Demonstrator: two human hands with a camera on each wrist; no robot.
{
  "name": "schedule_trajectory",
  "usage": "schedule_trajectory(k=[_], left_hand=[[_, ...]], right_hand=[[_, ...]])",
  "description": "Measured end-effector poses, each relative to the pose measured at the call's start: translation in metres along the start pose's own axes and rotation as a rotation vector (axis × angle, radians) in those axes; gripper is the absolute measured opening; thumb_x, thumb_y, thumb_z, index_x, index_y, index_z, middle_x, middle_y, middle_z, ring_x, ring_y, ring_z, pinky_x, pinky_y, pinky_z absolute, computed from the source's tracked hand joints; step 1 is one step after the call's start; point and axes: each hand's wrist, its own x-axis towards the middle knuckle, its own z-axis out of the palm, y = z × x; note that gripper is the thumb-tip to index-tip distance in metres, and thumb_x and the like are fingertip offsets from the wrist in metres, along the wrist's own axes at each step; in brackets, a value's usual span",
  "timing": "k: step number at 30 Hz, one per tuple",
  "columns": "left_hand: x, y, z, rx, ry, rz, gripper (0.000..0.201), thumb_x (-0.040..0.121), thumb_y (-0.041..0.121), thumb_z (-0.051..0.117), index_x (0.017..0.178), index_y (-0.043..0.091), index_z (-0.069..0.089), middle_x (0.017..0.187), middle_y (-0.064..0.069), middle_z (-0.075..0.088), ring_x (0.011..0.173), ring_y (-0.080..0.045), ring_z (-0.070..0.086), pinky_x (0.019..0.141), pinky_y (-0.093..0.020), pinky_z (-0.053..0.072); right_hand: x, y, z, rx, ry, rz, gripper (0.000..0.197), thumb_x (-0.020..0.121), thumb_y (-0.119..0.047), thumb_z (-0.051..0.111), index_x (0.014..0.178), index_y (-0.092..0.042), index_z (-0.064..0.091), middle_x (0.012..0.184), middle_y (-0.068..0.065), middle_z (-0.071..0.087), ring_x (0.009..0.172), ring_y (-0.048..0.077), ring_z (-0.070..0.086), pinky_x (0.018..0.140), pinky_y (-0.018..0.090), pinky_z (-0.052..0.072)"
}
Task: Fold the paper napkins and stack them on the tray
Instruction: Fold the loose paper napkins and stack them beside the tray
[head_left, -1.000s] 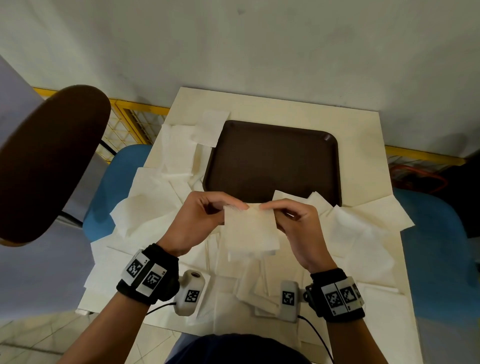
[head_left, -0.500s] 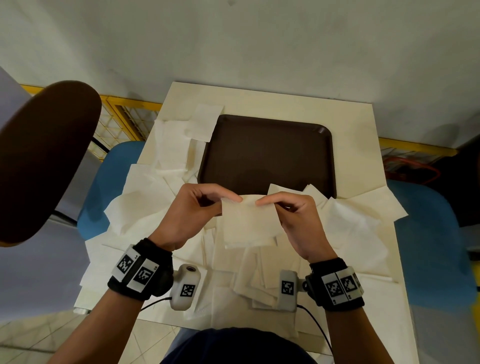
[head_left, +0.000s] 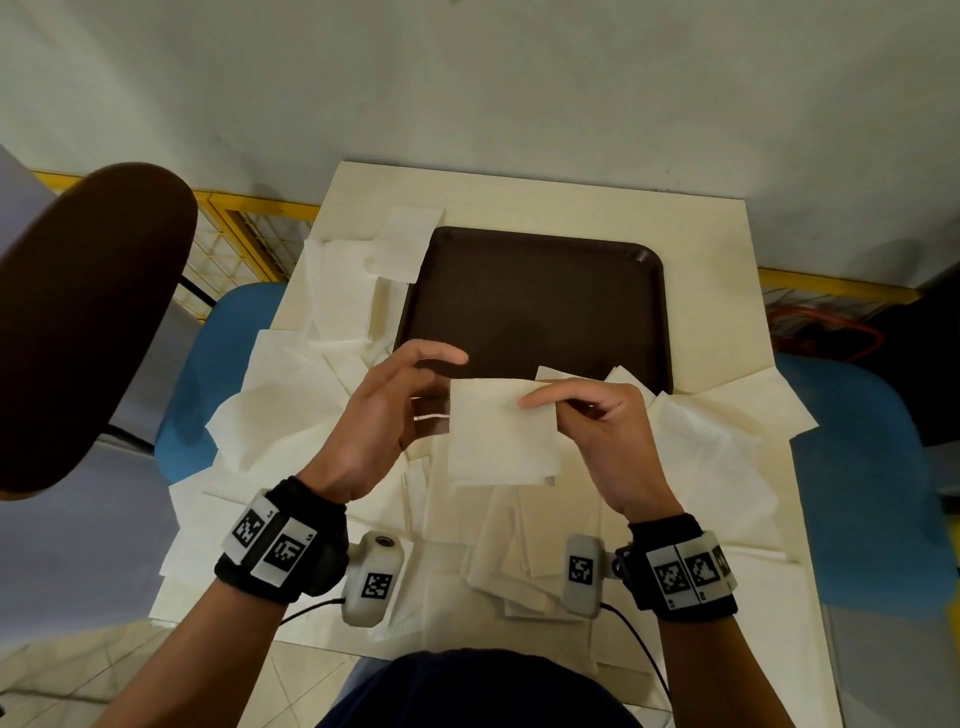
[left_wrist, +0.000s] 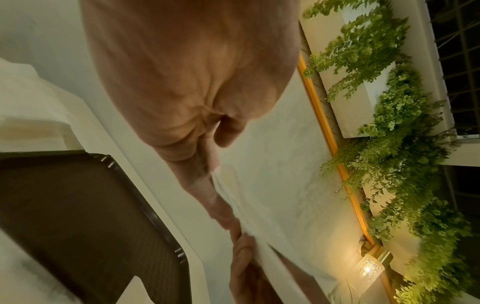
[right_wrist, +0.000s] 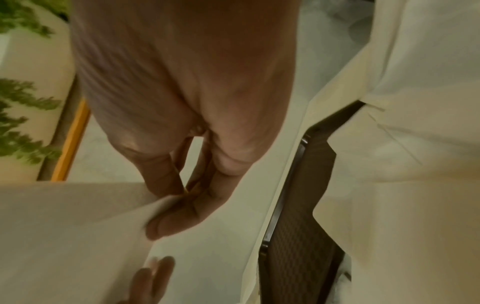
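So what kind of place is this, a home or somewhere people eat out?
Probably a cafe or canteen, though I can't be sure: a brown serving tray on a small table, loose paper napkins scattered around it, and blue chairs alongside.

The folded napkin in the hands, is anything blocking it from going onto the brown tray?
Nothing visible does. The right hand pinches the folded napkin just short of the tray, whose inside looks bare. Only two loose napkin corners lap over its near rim. The left hand is beside the napkin.
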Motion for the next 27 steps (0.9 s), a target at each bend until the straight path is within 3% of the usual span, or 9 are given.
schedule_trajectory(k=[3, 5, 7, 11, 15, 19, 23, 27], left_hand=[[0.004, 0.000, 0.011, 0.030, 0.023, -0.158, 0.037, 0.111, 0.049, 0.044, 0.132, 0.027, 0.065, 0.117, -0.010, 0.075, 0.104, -0.028, 0.075, 0.086, -0.041, 0.061], [0.005, -0.002, 0.018, 0.102, -0.002, -0.169, 0.041, 0.107, 0.057, 0.047, 0.131, 0.029, 0.064, 0.120, -0.003, 0.072, 0.105, -0.021, 0.075, 0.081, -0.033, 0.062], [0.006, -0.004, 0.022, 0.151, -0.028, -0.123, 0.037, 0.106, 0.055, 0.052, 0.128, 0.028, 0.064, 0.120, -0.001, 0.071, 0.109, -0.021, 0.074, 0.081, -0.036, 0.064], [0.008, -0.005, 0.025, 0.253, -0.038, -0.031, 0.031, 0.106, 0.048, 0.057, 0.126, 0.026, 0.064, 0.118, 0.000, 0.069, 0.110, -0.024, 0.071, 0.086, -0.053, 0.064], [0.010, -0.005, 0.025, 0.258, -0.040, -0.016, 0.028, 0.107, 0.041, 0.058, 0.128, 0.025, 0.064, 0.120, -0.002, 0.069, 0.110, -0.024, 0.072, 0.087, -0.057, 0.064], [0.012, -0.008, 0.025, 0.272, -0.046, 0.002, 0.026, 0.107, 0.038, 0.060, 0.129, 0.025, 0.064, 0.123, -0.003, 0.068, 0.112, -0.027, 0.071, 0.086, -0.059, 0.064], [0.013, -0.010, 0.025, 0.342, -0.033, 0.060, 0.024, 0.104, 0.034, 0.066, 0.127, 0.026, 0.064, 0.125, 0.003, 0.067, 0.112, -0.022, 0.069, 0.081, -0.055, 0.066], [0.011, -0.011, 0.025, 0.378, -0.052, 0.134, 0.028, 0.101, 0.030, 0.072, 0.127, 0.026, 0.063, 0.124, 0.008, 0.066, 0.110, -0.016, 0.070, 0.080, -0.044, 0.067]], right_hand=[[0.000, 0.001, 0.002, -0.129, 0.067, -0.096, 0.029, 0.102, 0.009, 0.063, 0.101, -0.009, 0.086, 0.108, 0.001, 0.083, 0.112, 0.023, 0.076, 0.097, 0.037, 0.061], [0.000, 0.002, 0.003, -0.205, 0.095, -0.153, 0.028, 0.102, 0.006, 0.065, 0.101, -0.013, 0.086, 0.108, -0.004, 0.083, 0.114, 0.019, 0.075, 0.098, 0.032, 0.059], [0.001, 0.003, 0.002, -0.236, 0.115, -0.166, 0.026, 0.101, 0.004, 0.067, 0.101, -0.013, 0.087, 0.108, -0.006, 0.082, 0.114, 0.015, 0.075, 0.097, 0.027, 0.058], [0.000, 0.004, 0.000, -0.234, 0.103, -0.144, 0.025, 0.102, 0.001, 0.068, 0.101, -0.016, 0.086, 0.110, -0.008, 0.081, 0.116, 0.015, 0.073, 0.094, 0.026, 0.059], [-0.002, 0.002, -0.001, -0.190, 0.088, -0.116, 0.025, 0.102, 0.002, 0.068, 0.099, -0.015, 0.086, 0.111, -0.007, 0.081, 0.115, 0.015, 0.073, 0.093, 0.026, 0.060], [-0.003, 0.002, -0.003, -0.184, 0.085, -0.091, 0.025, 0.102, 0.002, 0.067, 0.098, -0.014, 0.086, 0.111, -0.004, 0.081, 0.114, 0.020, 0.074, 0.095, 0.035, 0.062], [-0.003, 0.005, -0.004, -0.194, 0.080, -0.079, 0.025, 0.103, 0.002, 0.066, 0.098, -0.013, 0.086, 0.111, -0.005, 0.081, 0.114, 0.020, 0.073, 0.094, 0.035, 0.063], [-0.004, 0.005, -0.004, -0.188, 0.064, -0.054, 0.027, 0.104, 0.003, 0.064, 0.099, -0.013, 0.085, 0.113, -0.004, 0.080, 0.115, 0.019, 0.072, 0.095, 0.036, 0.064]])
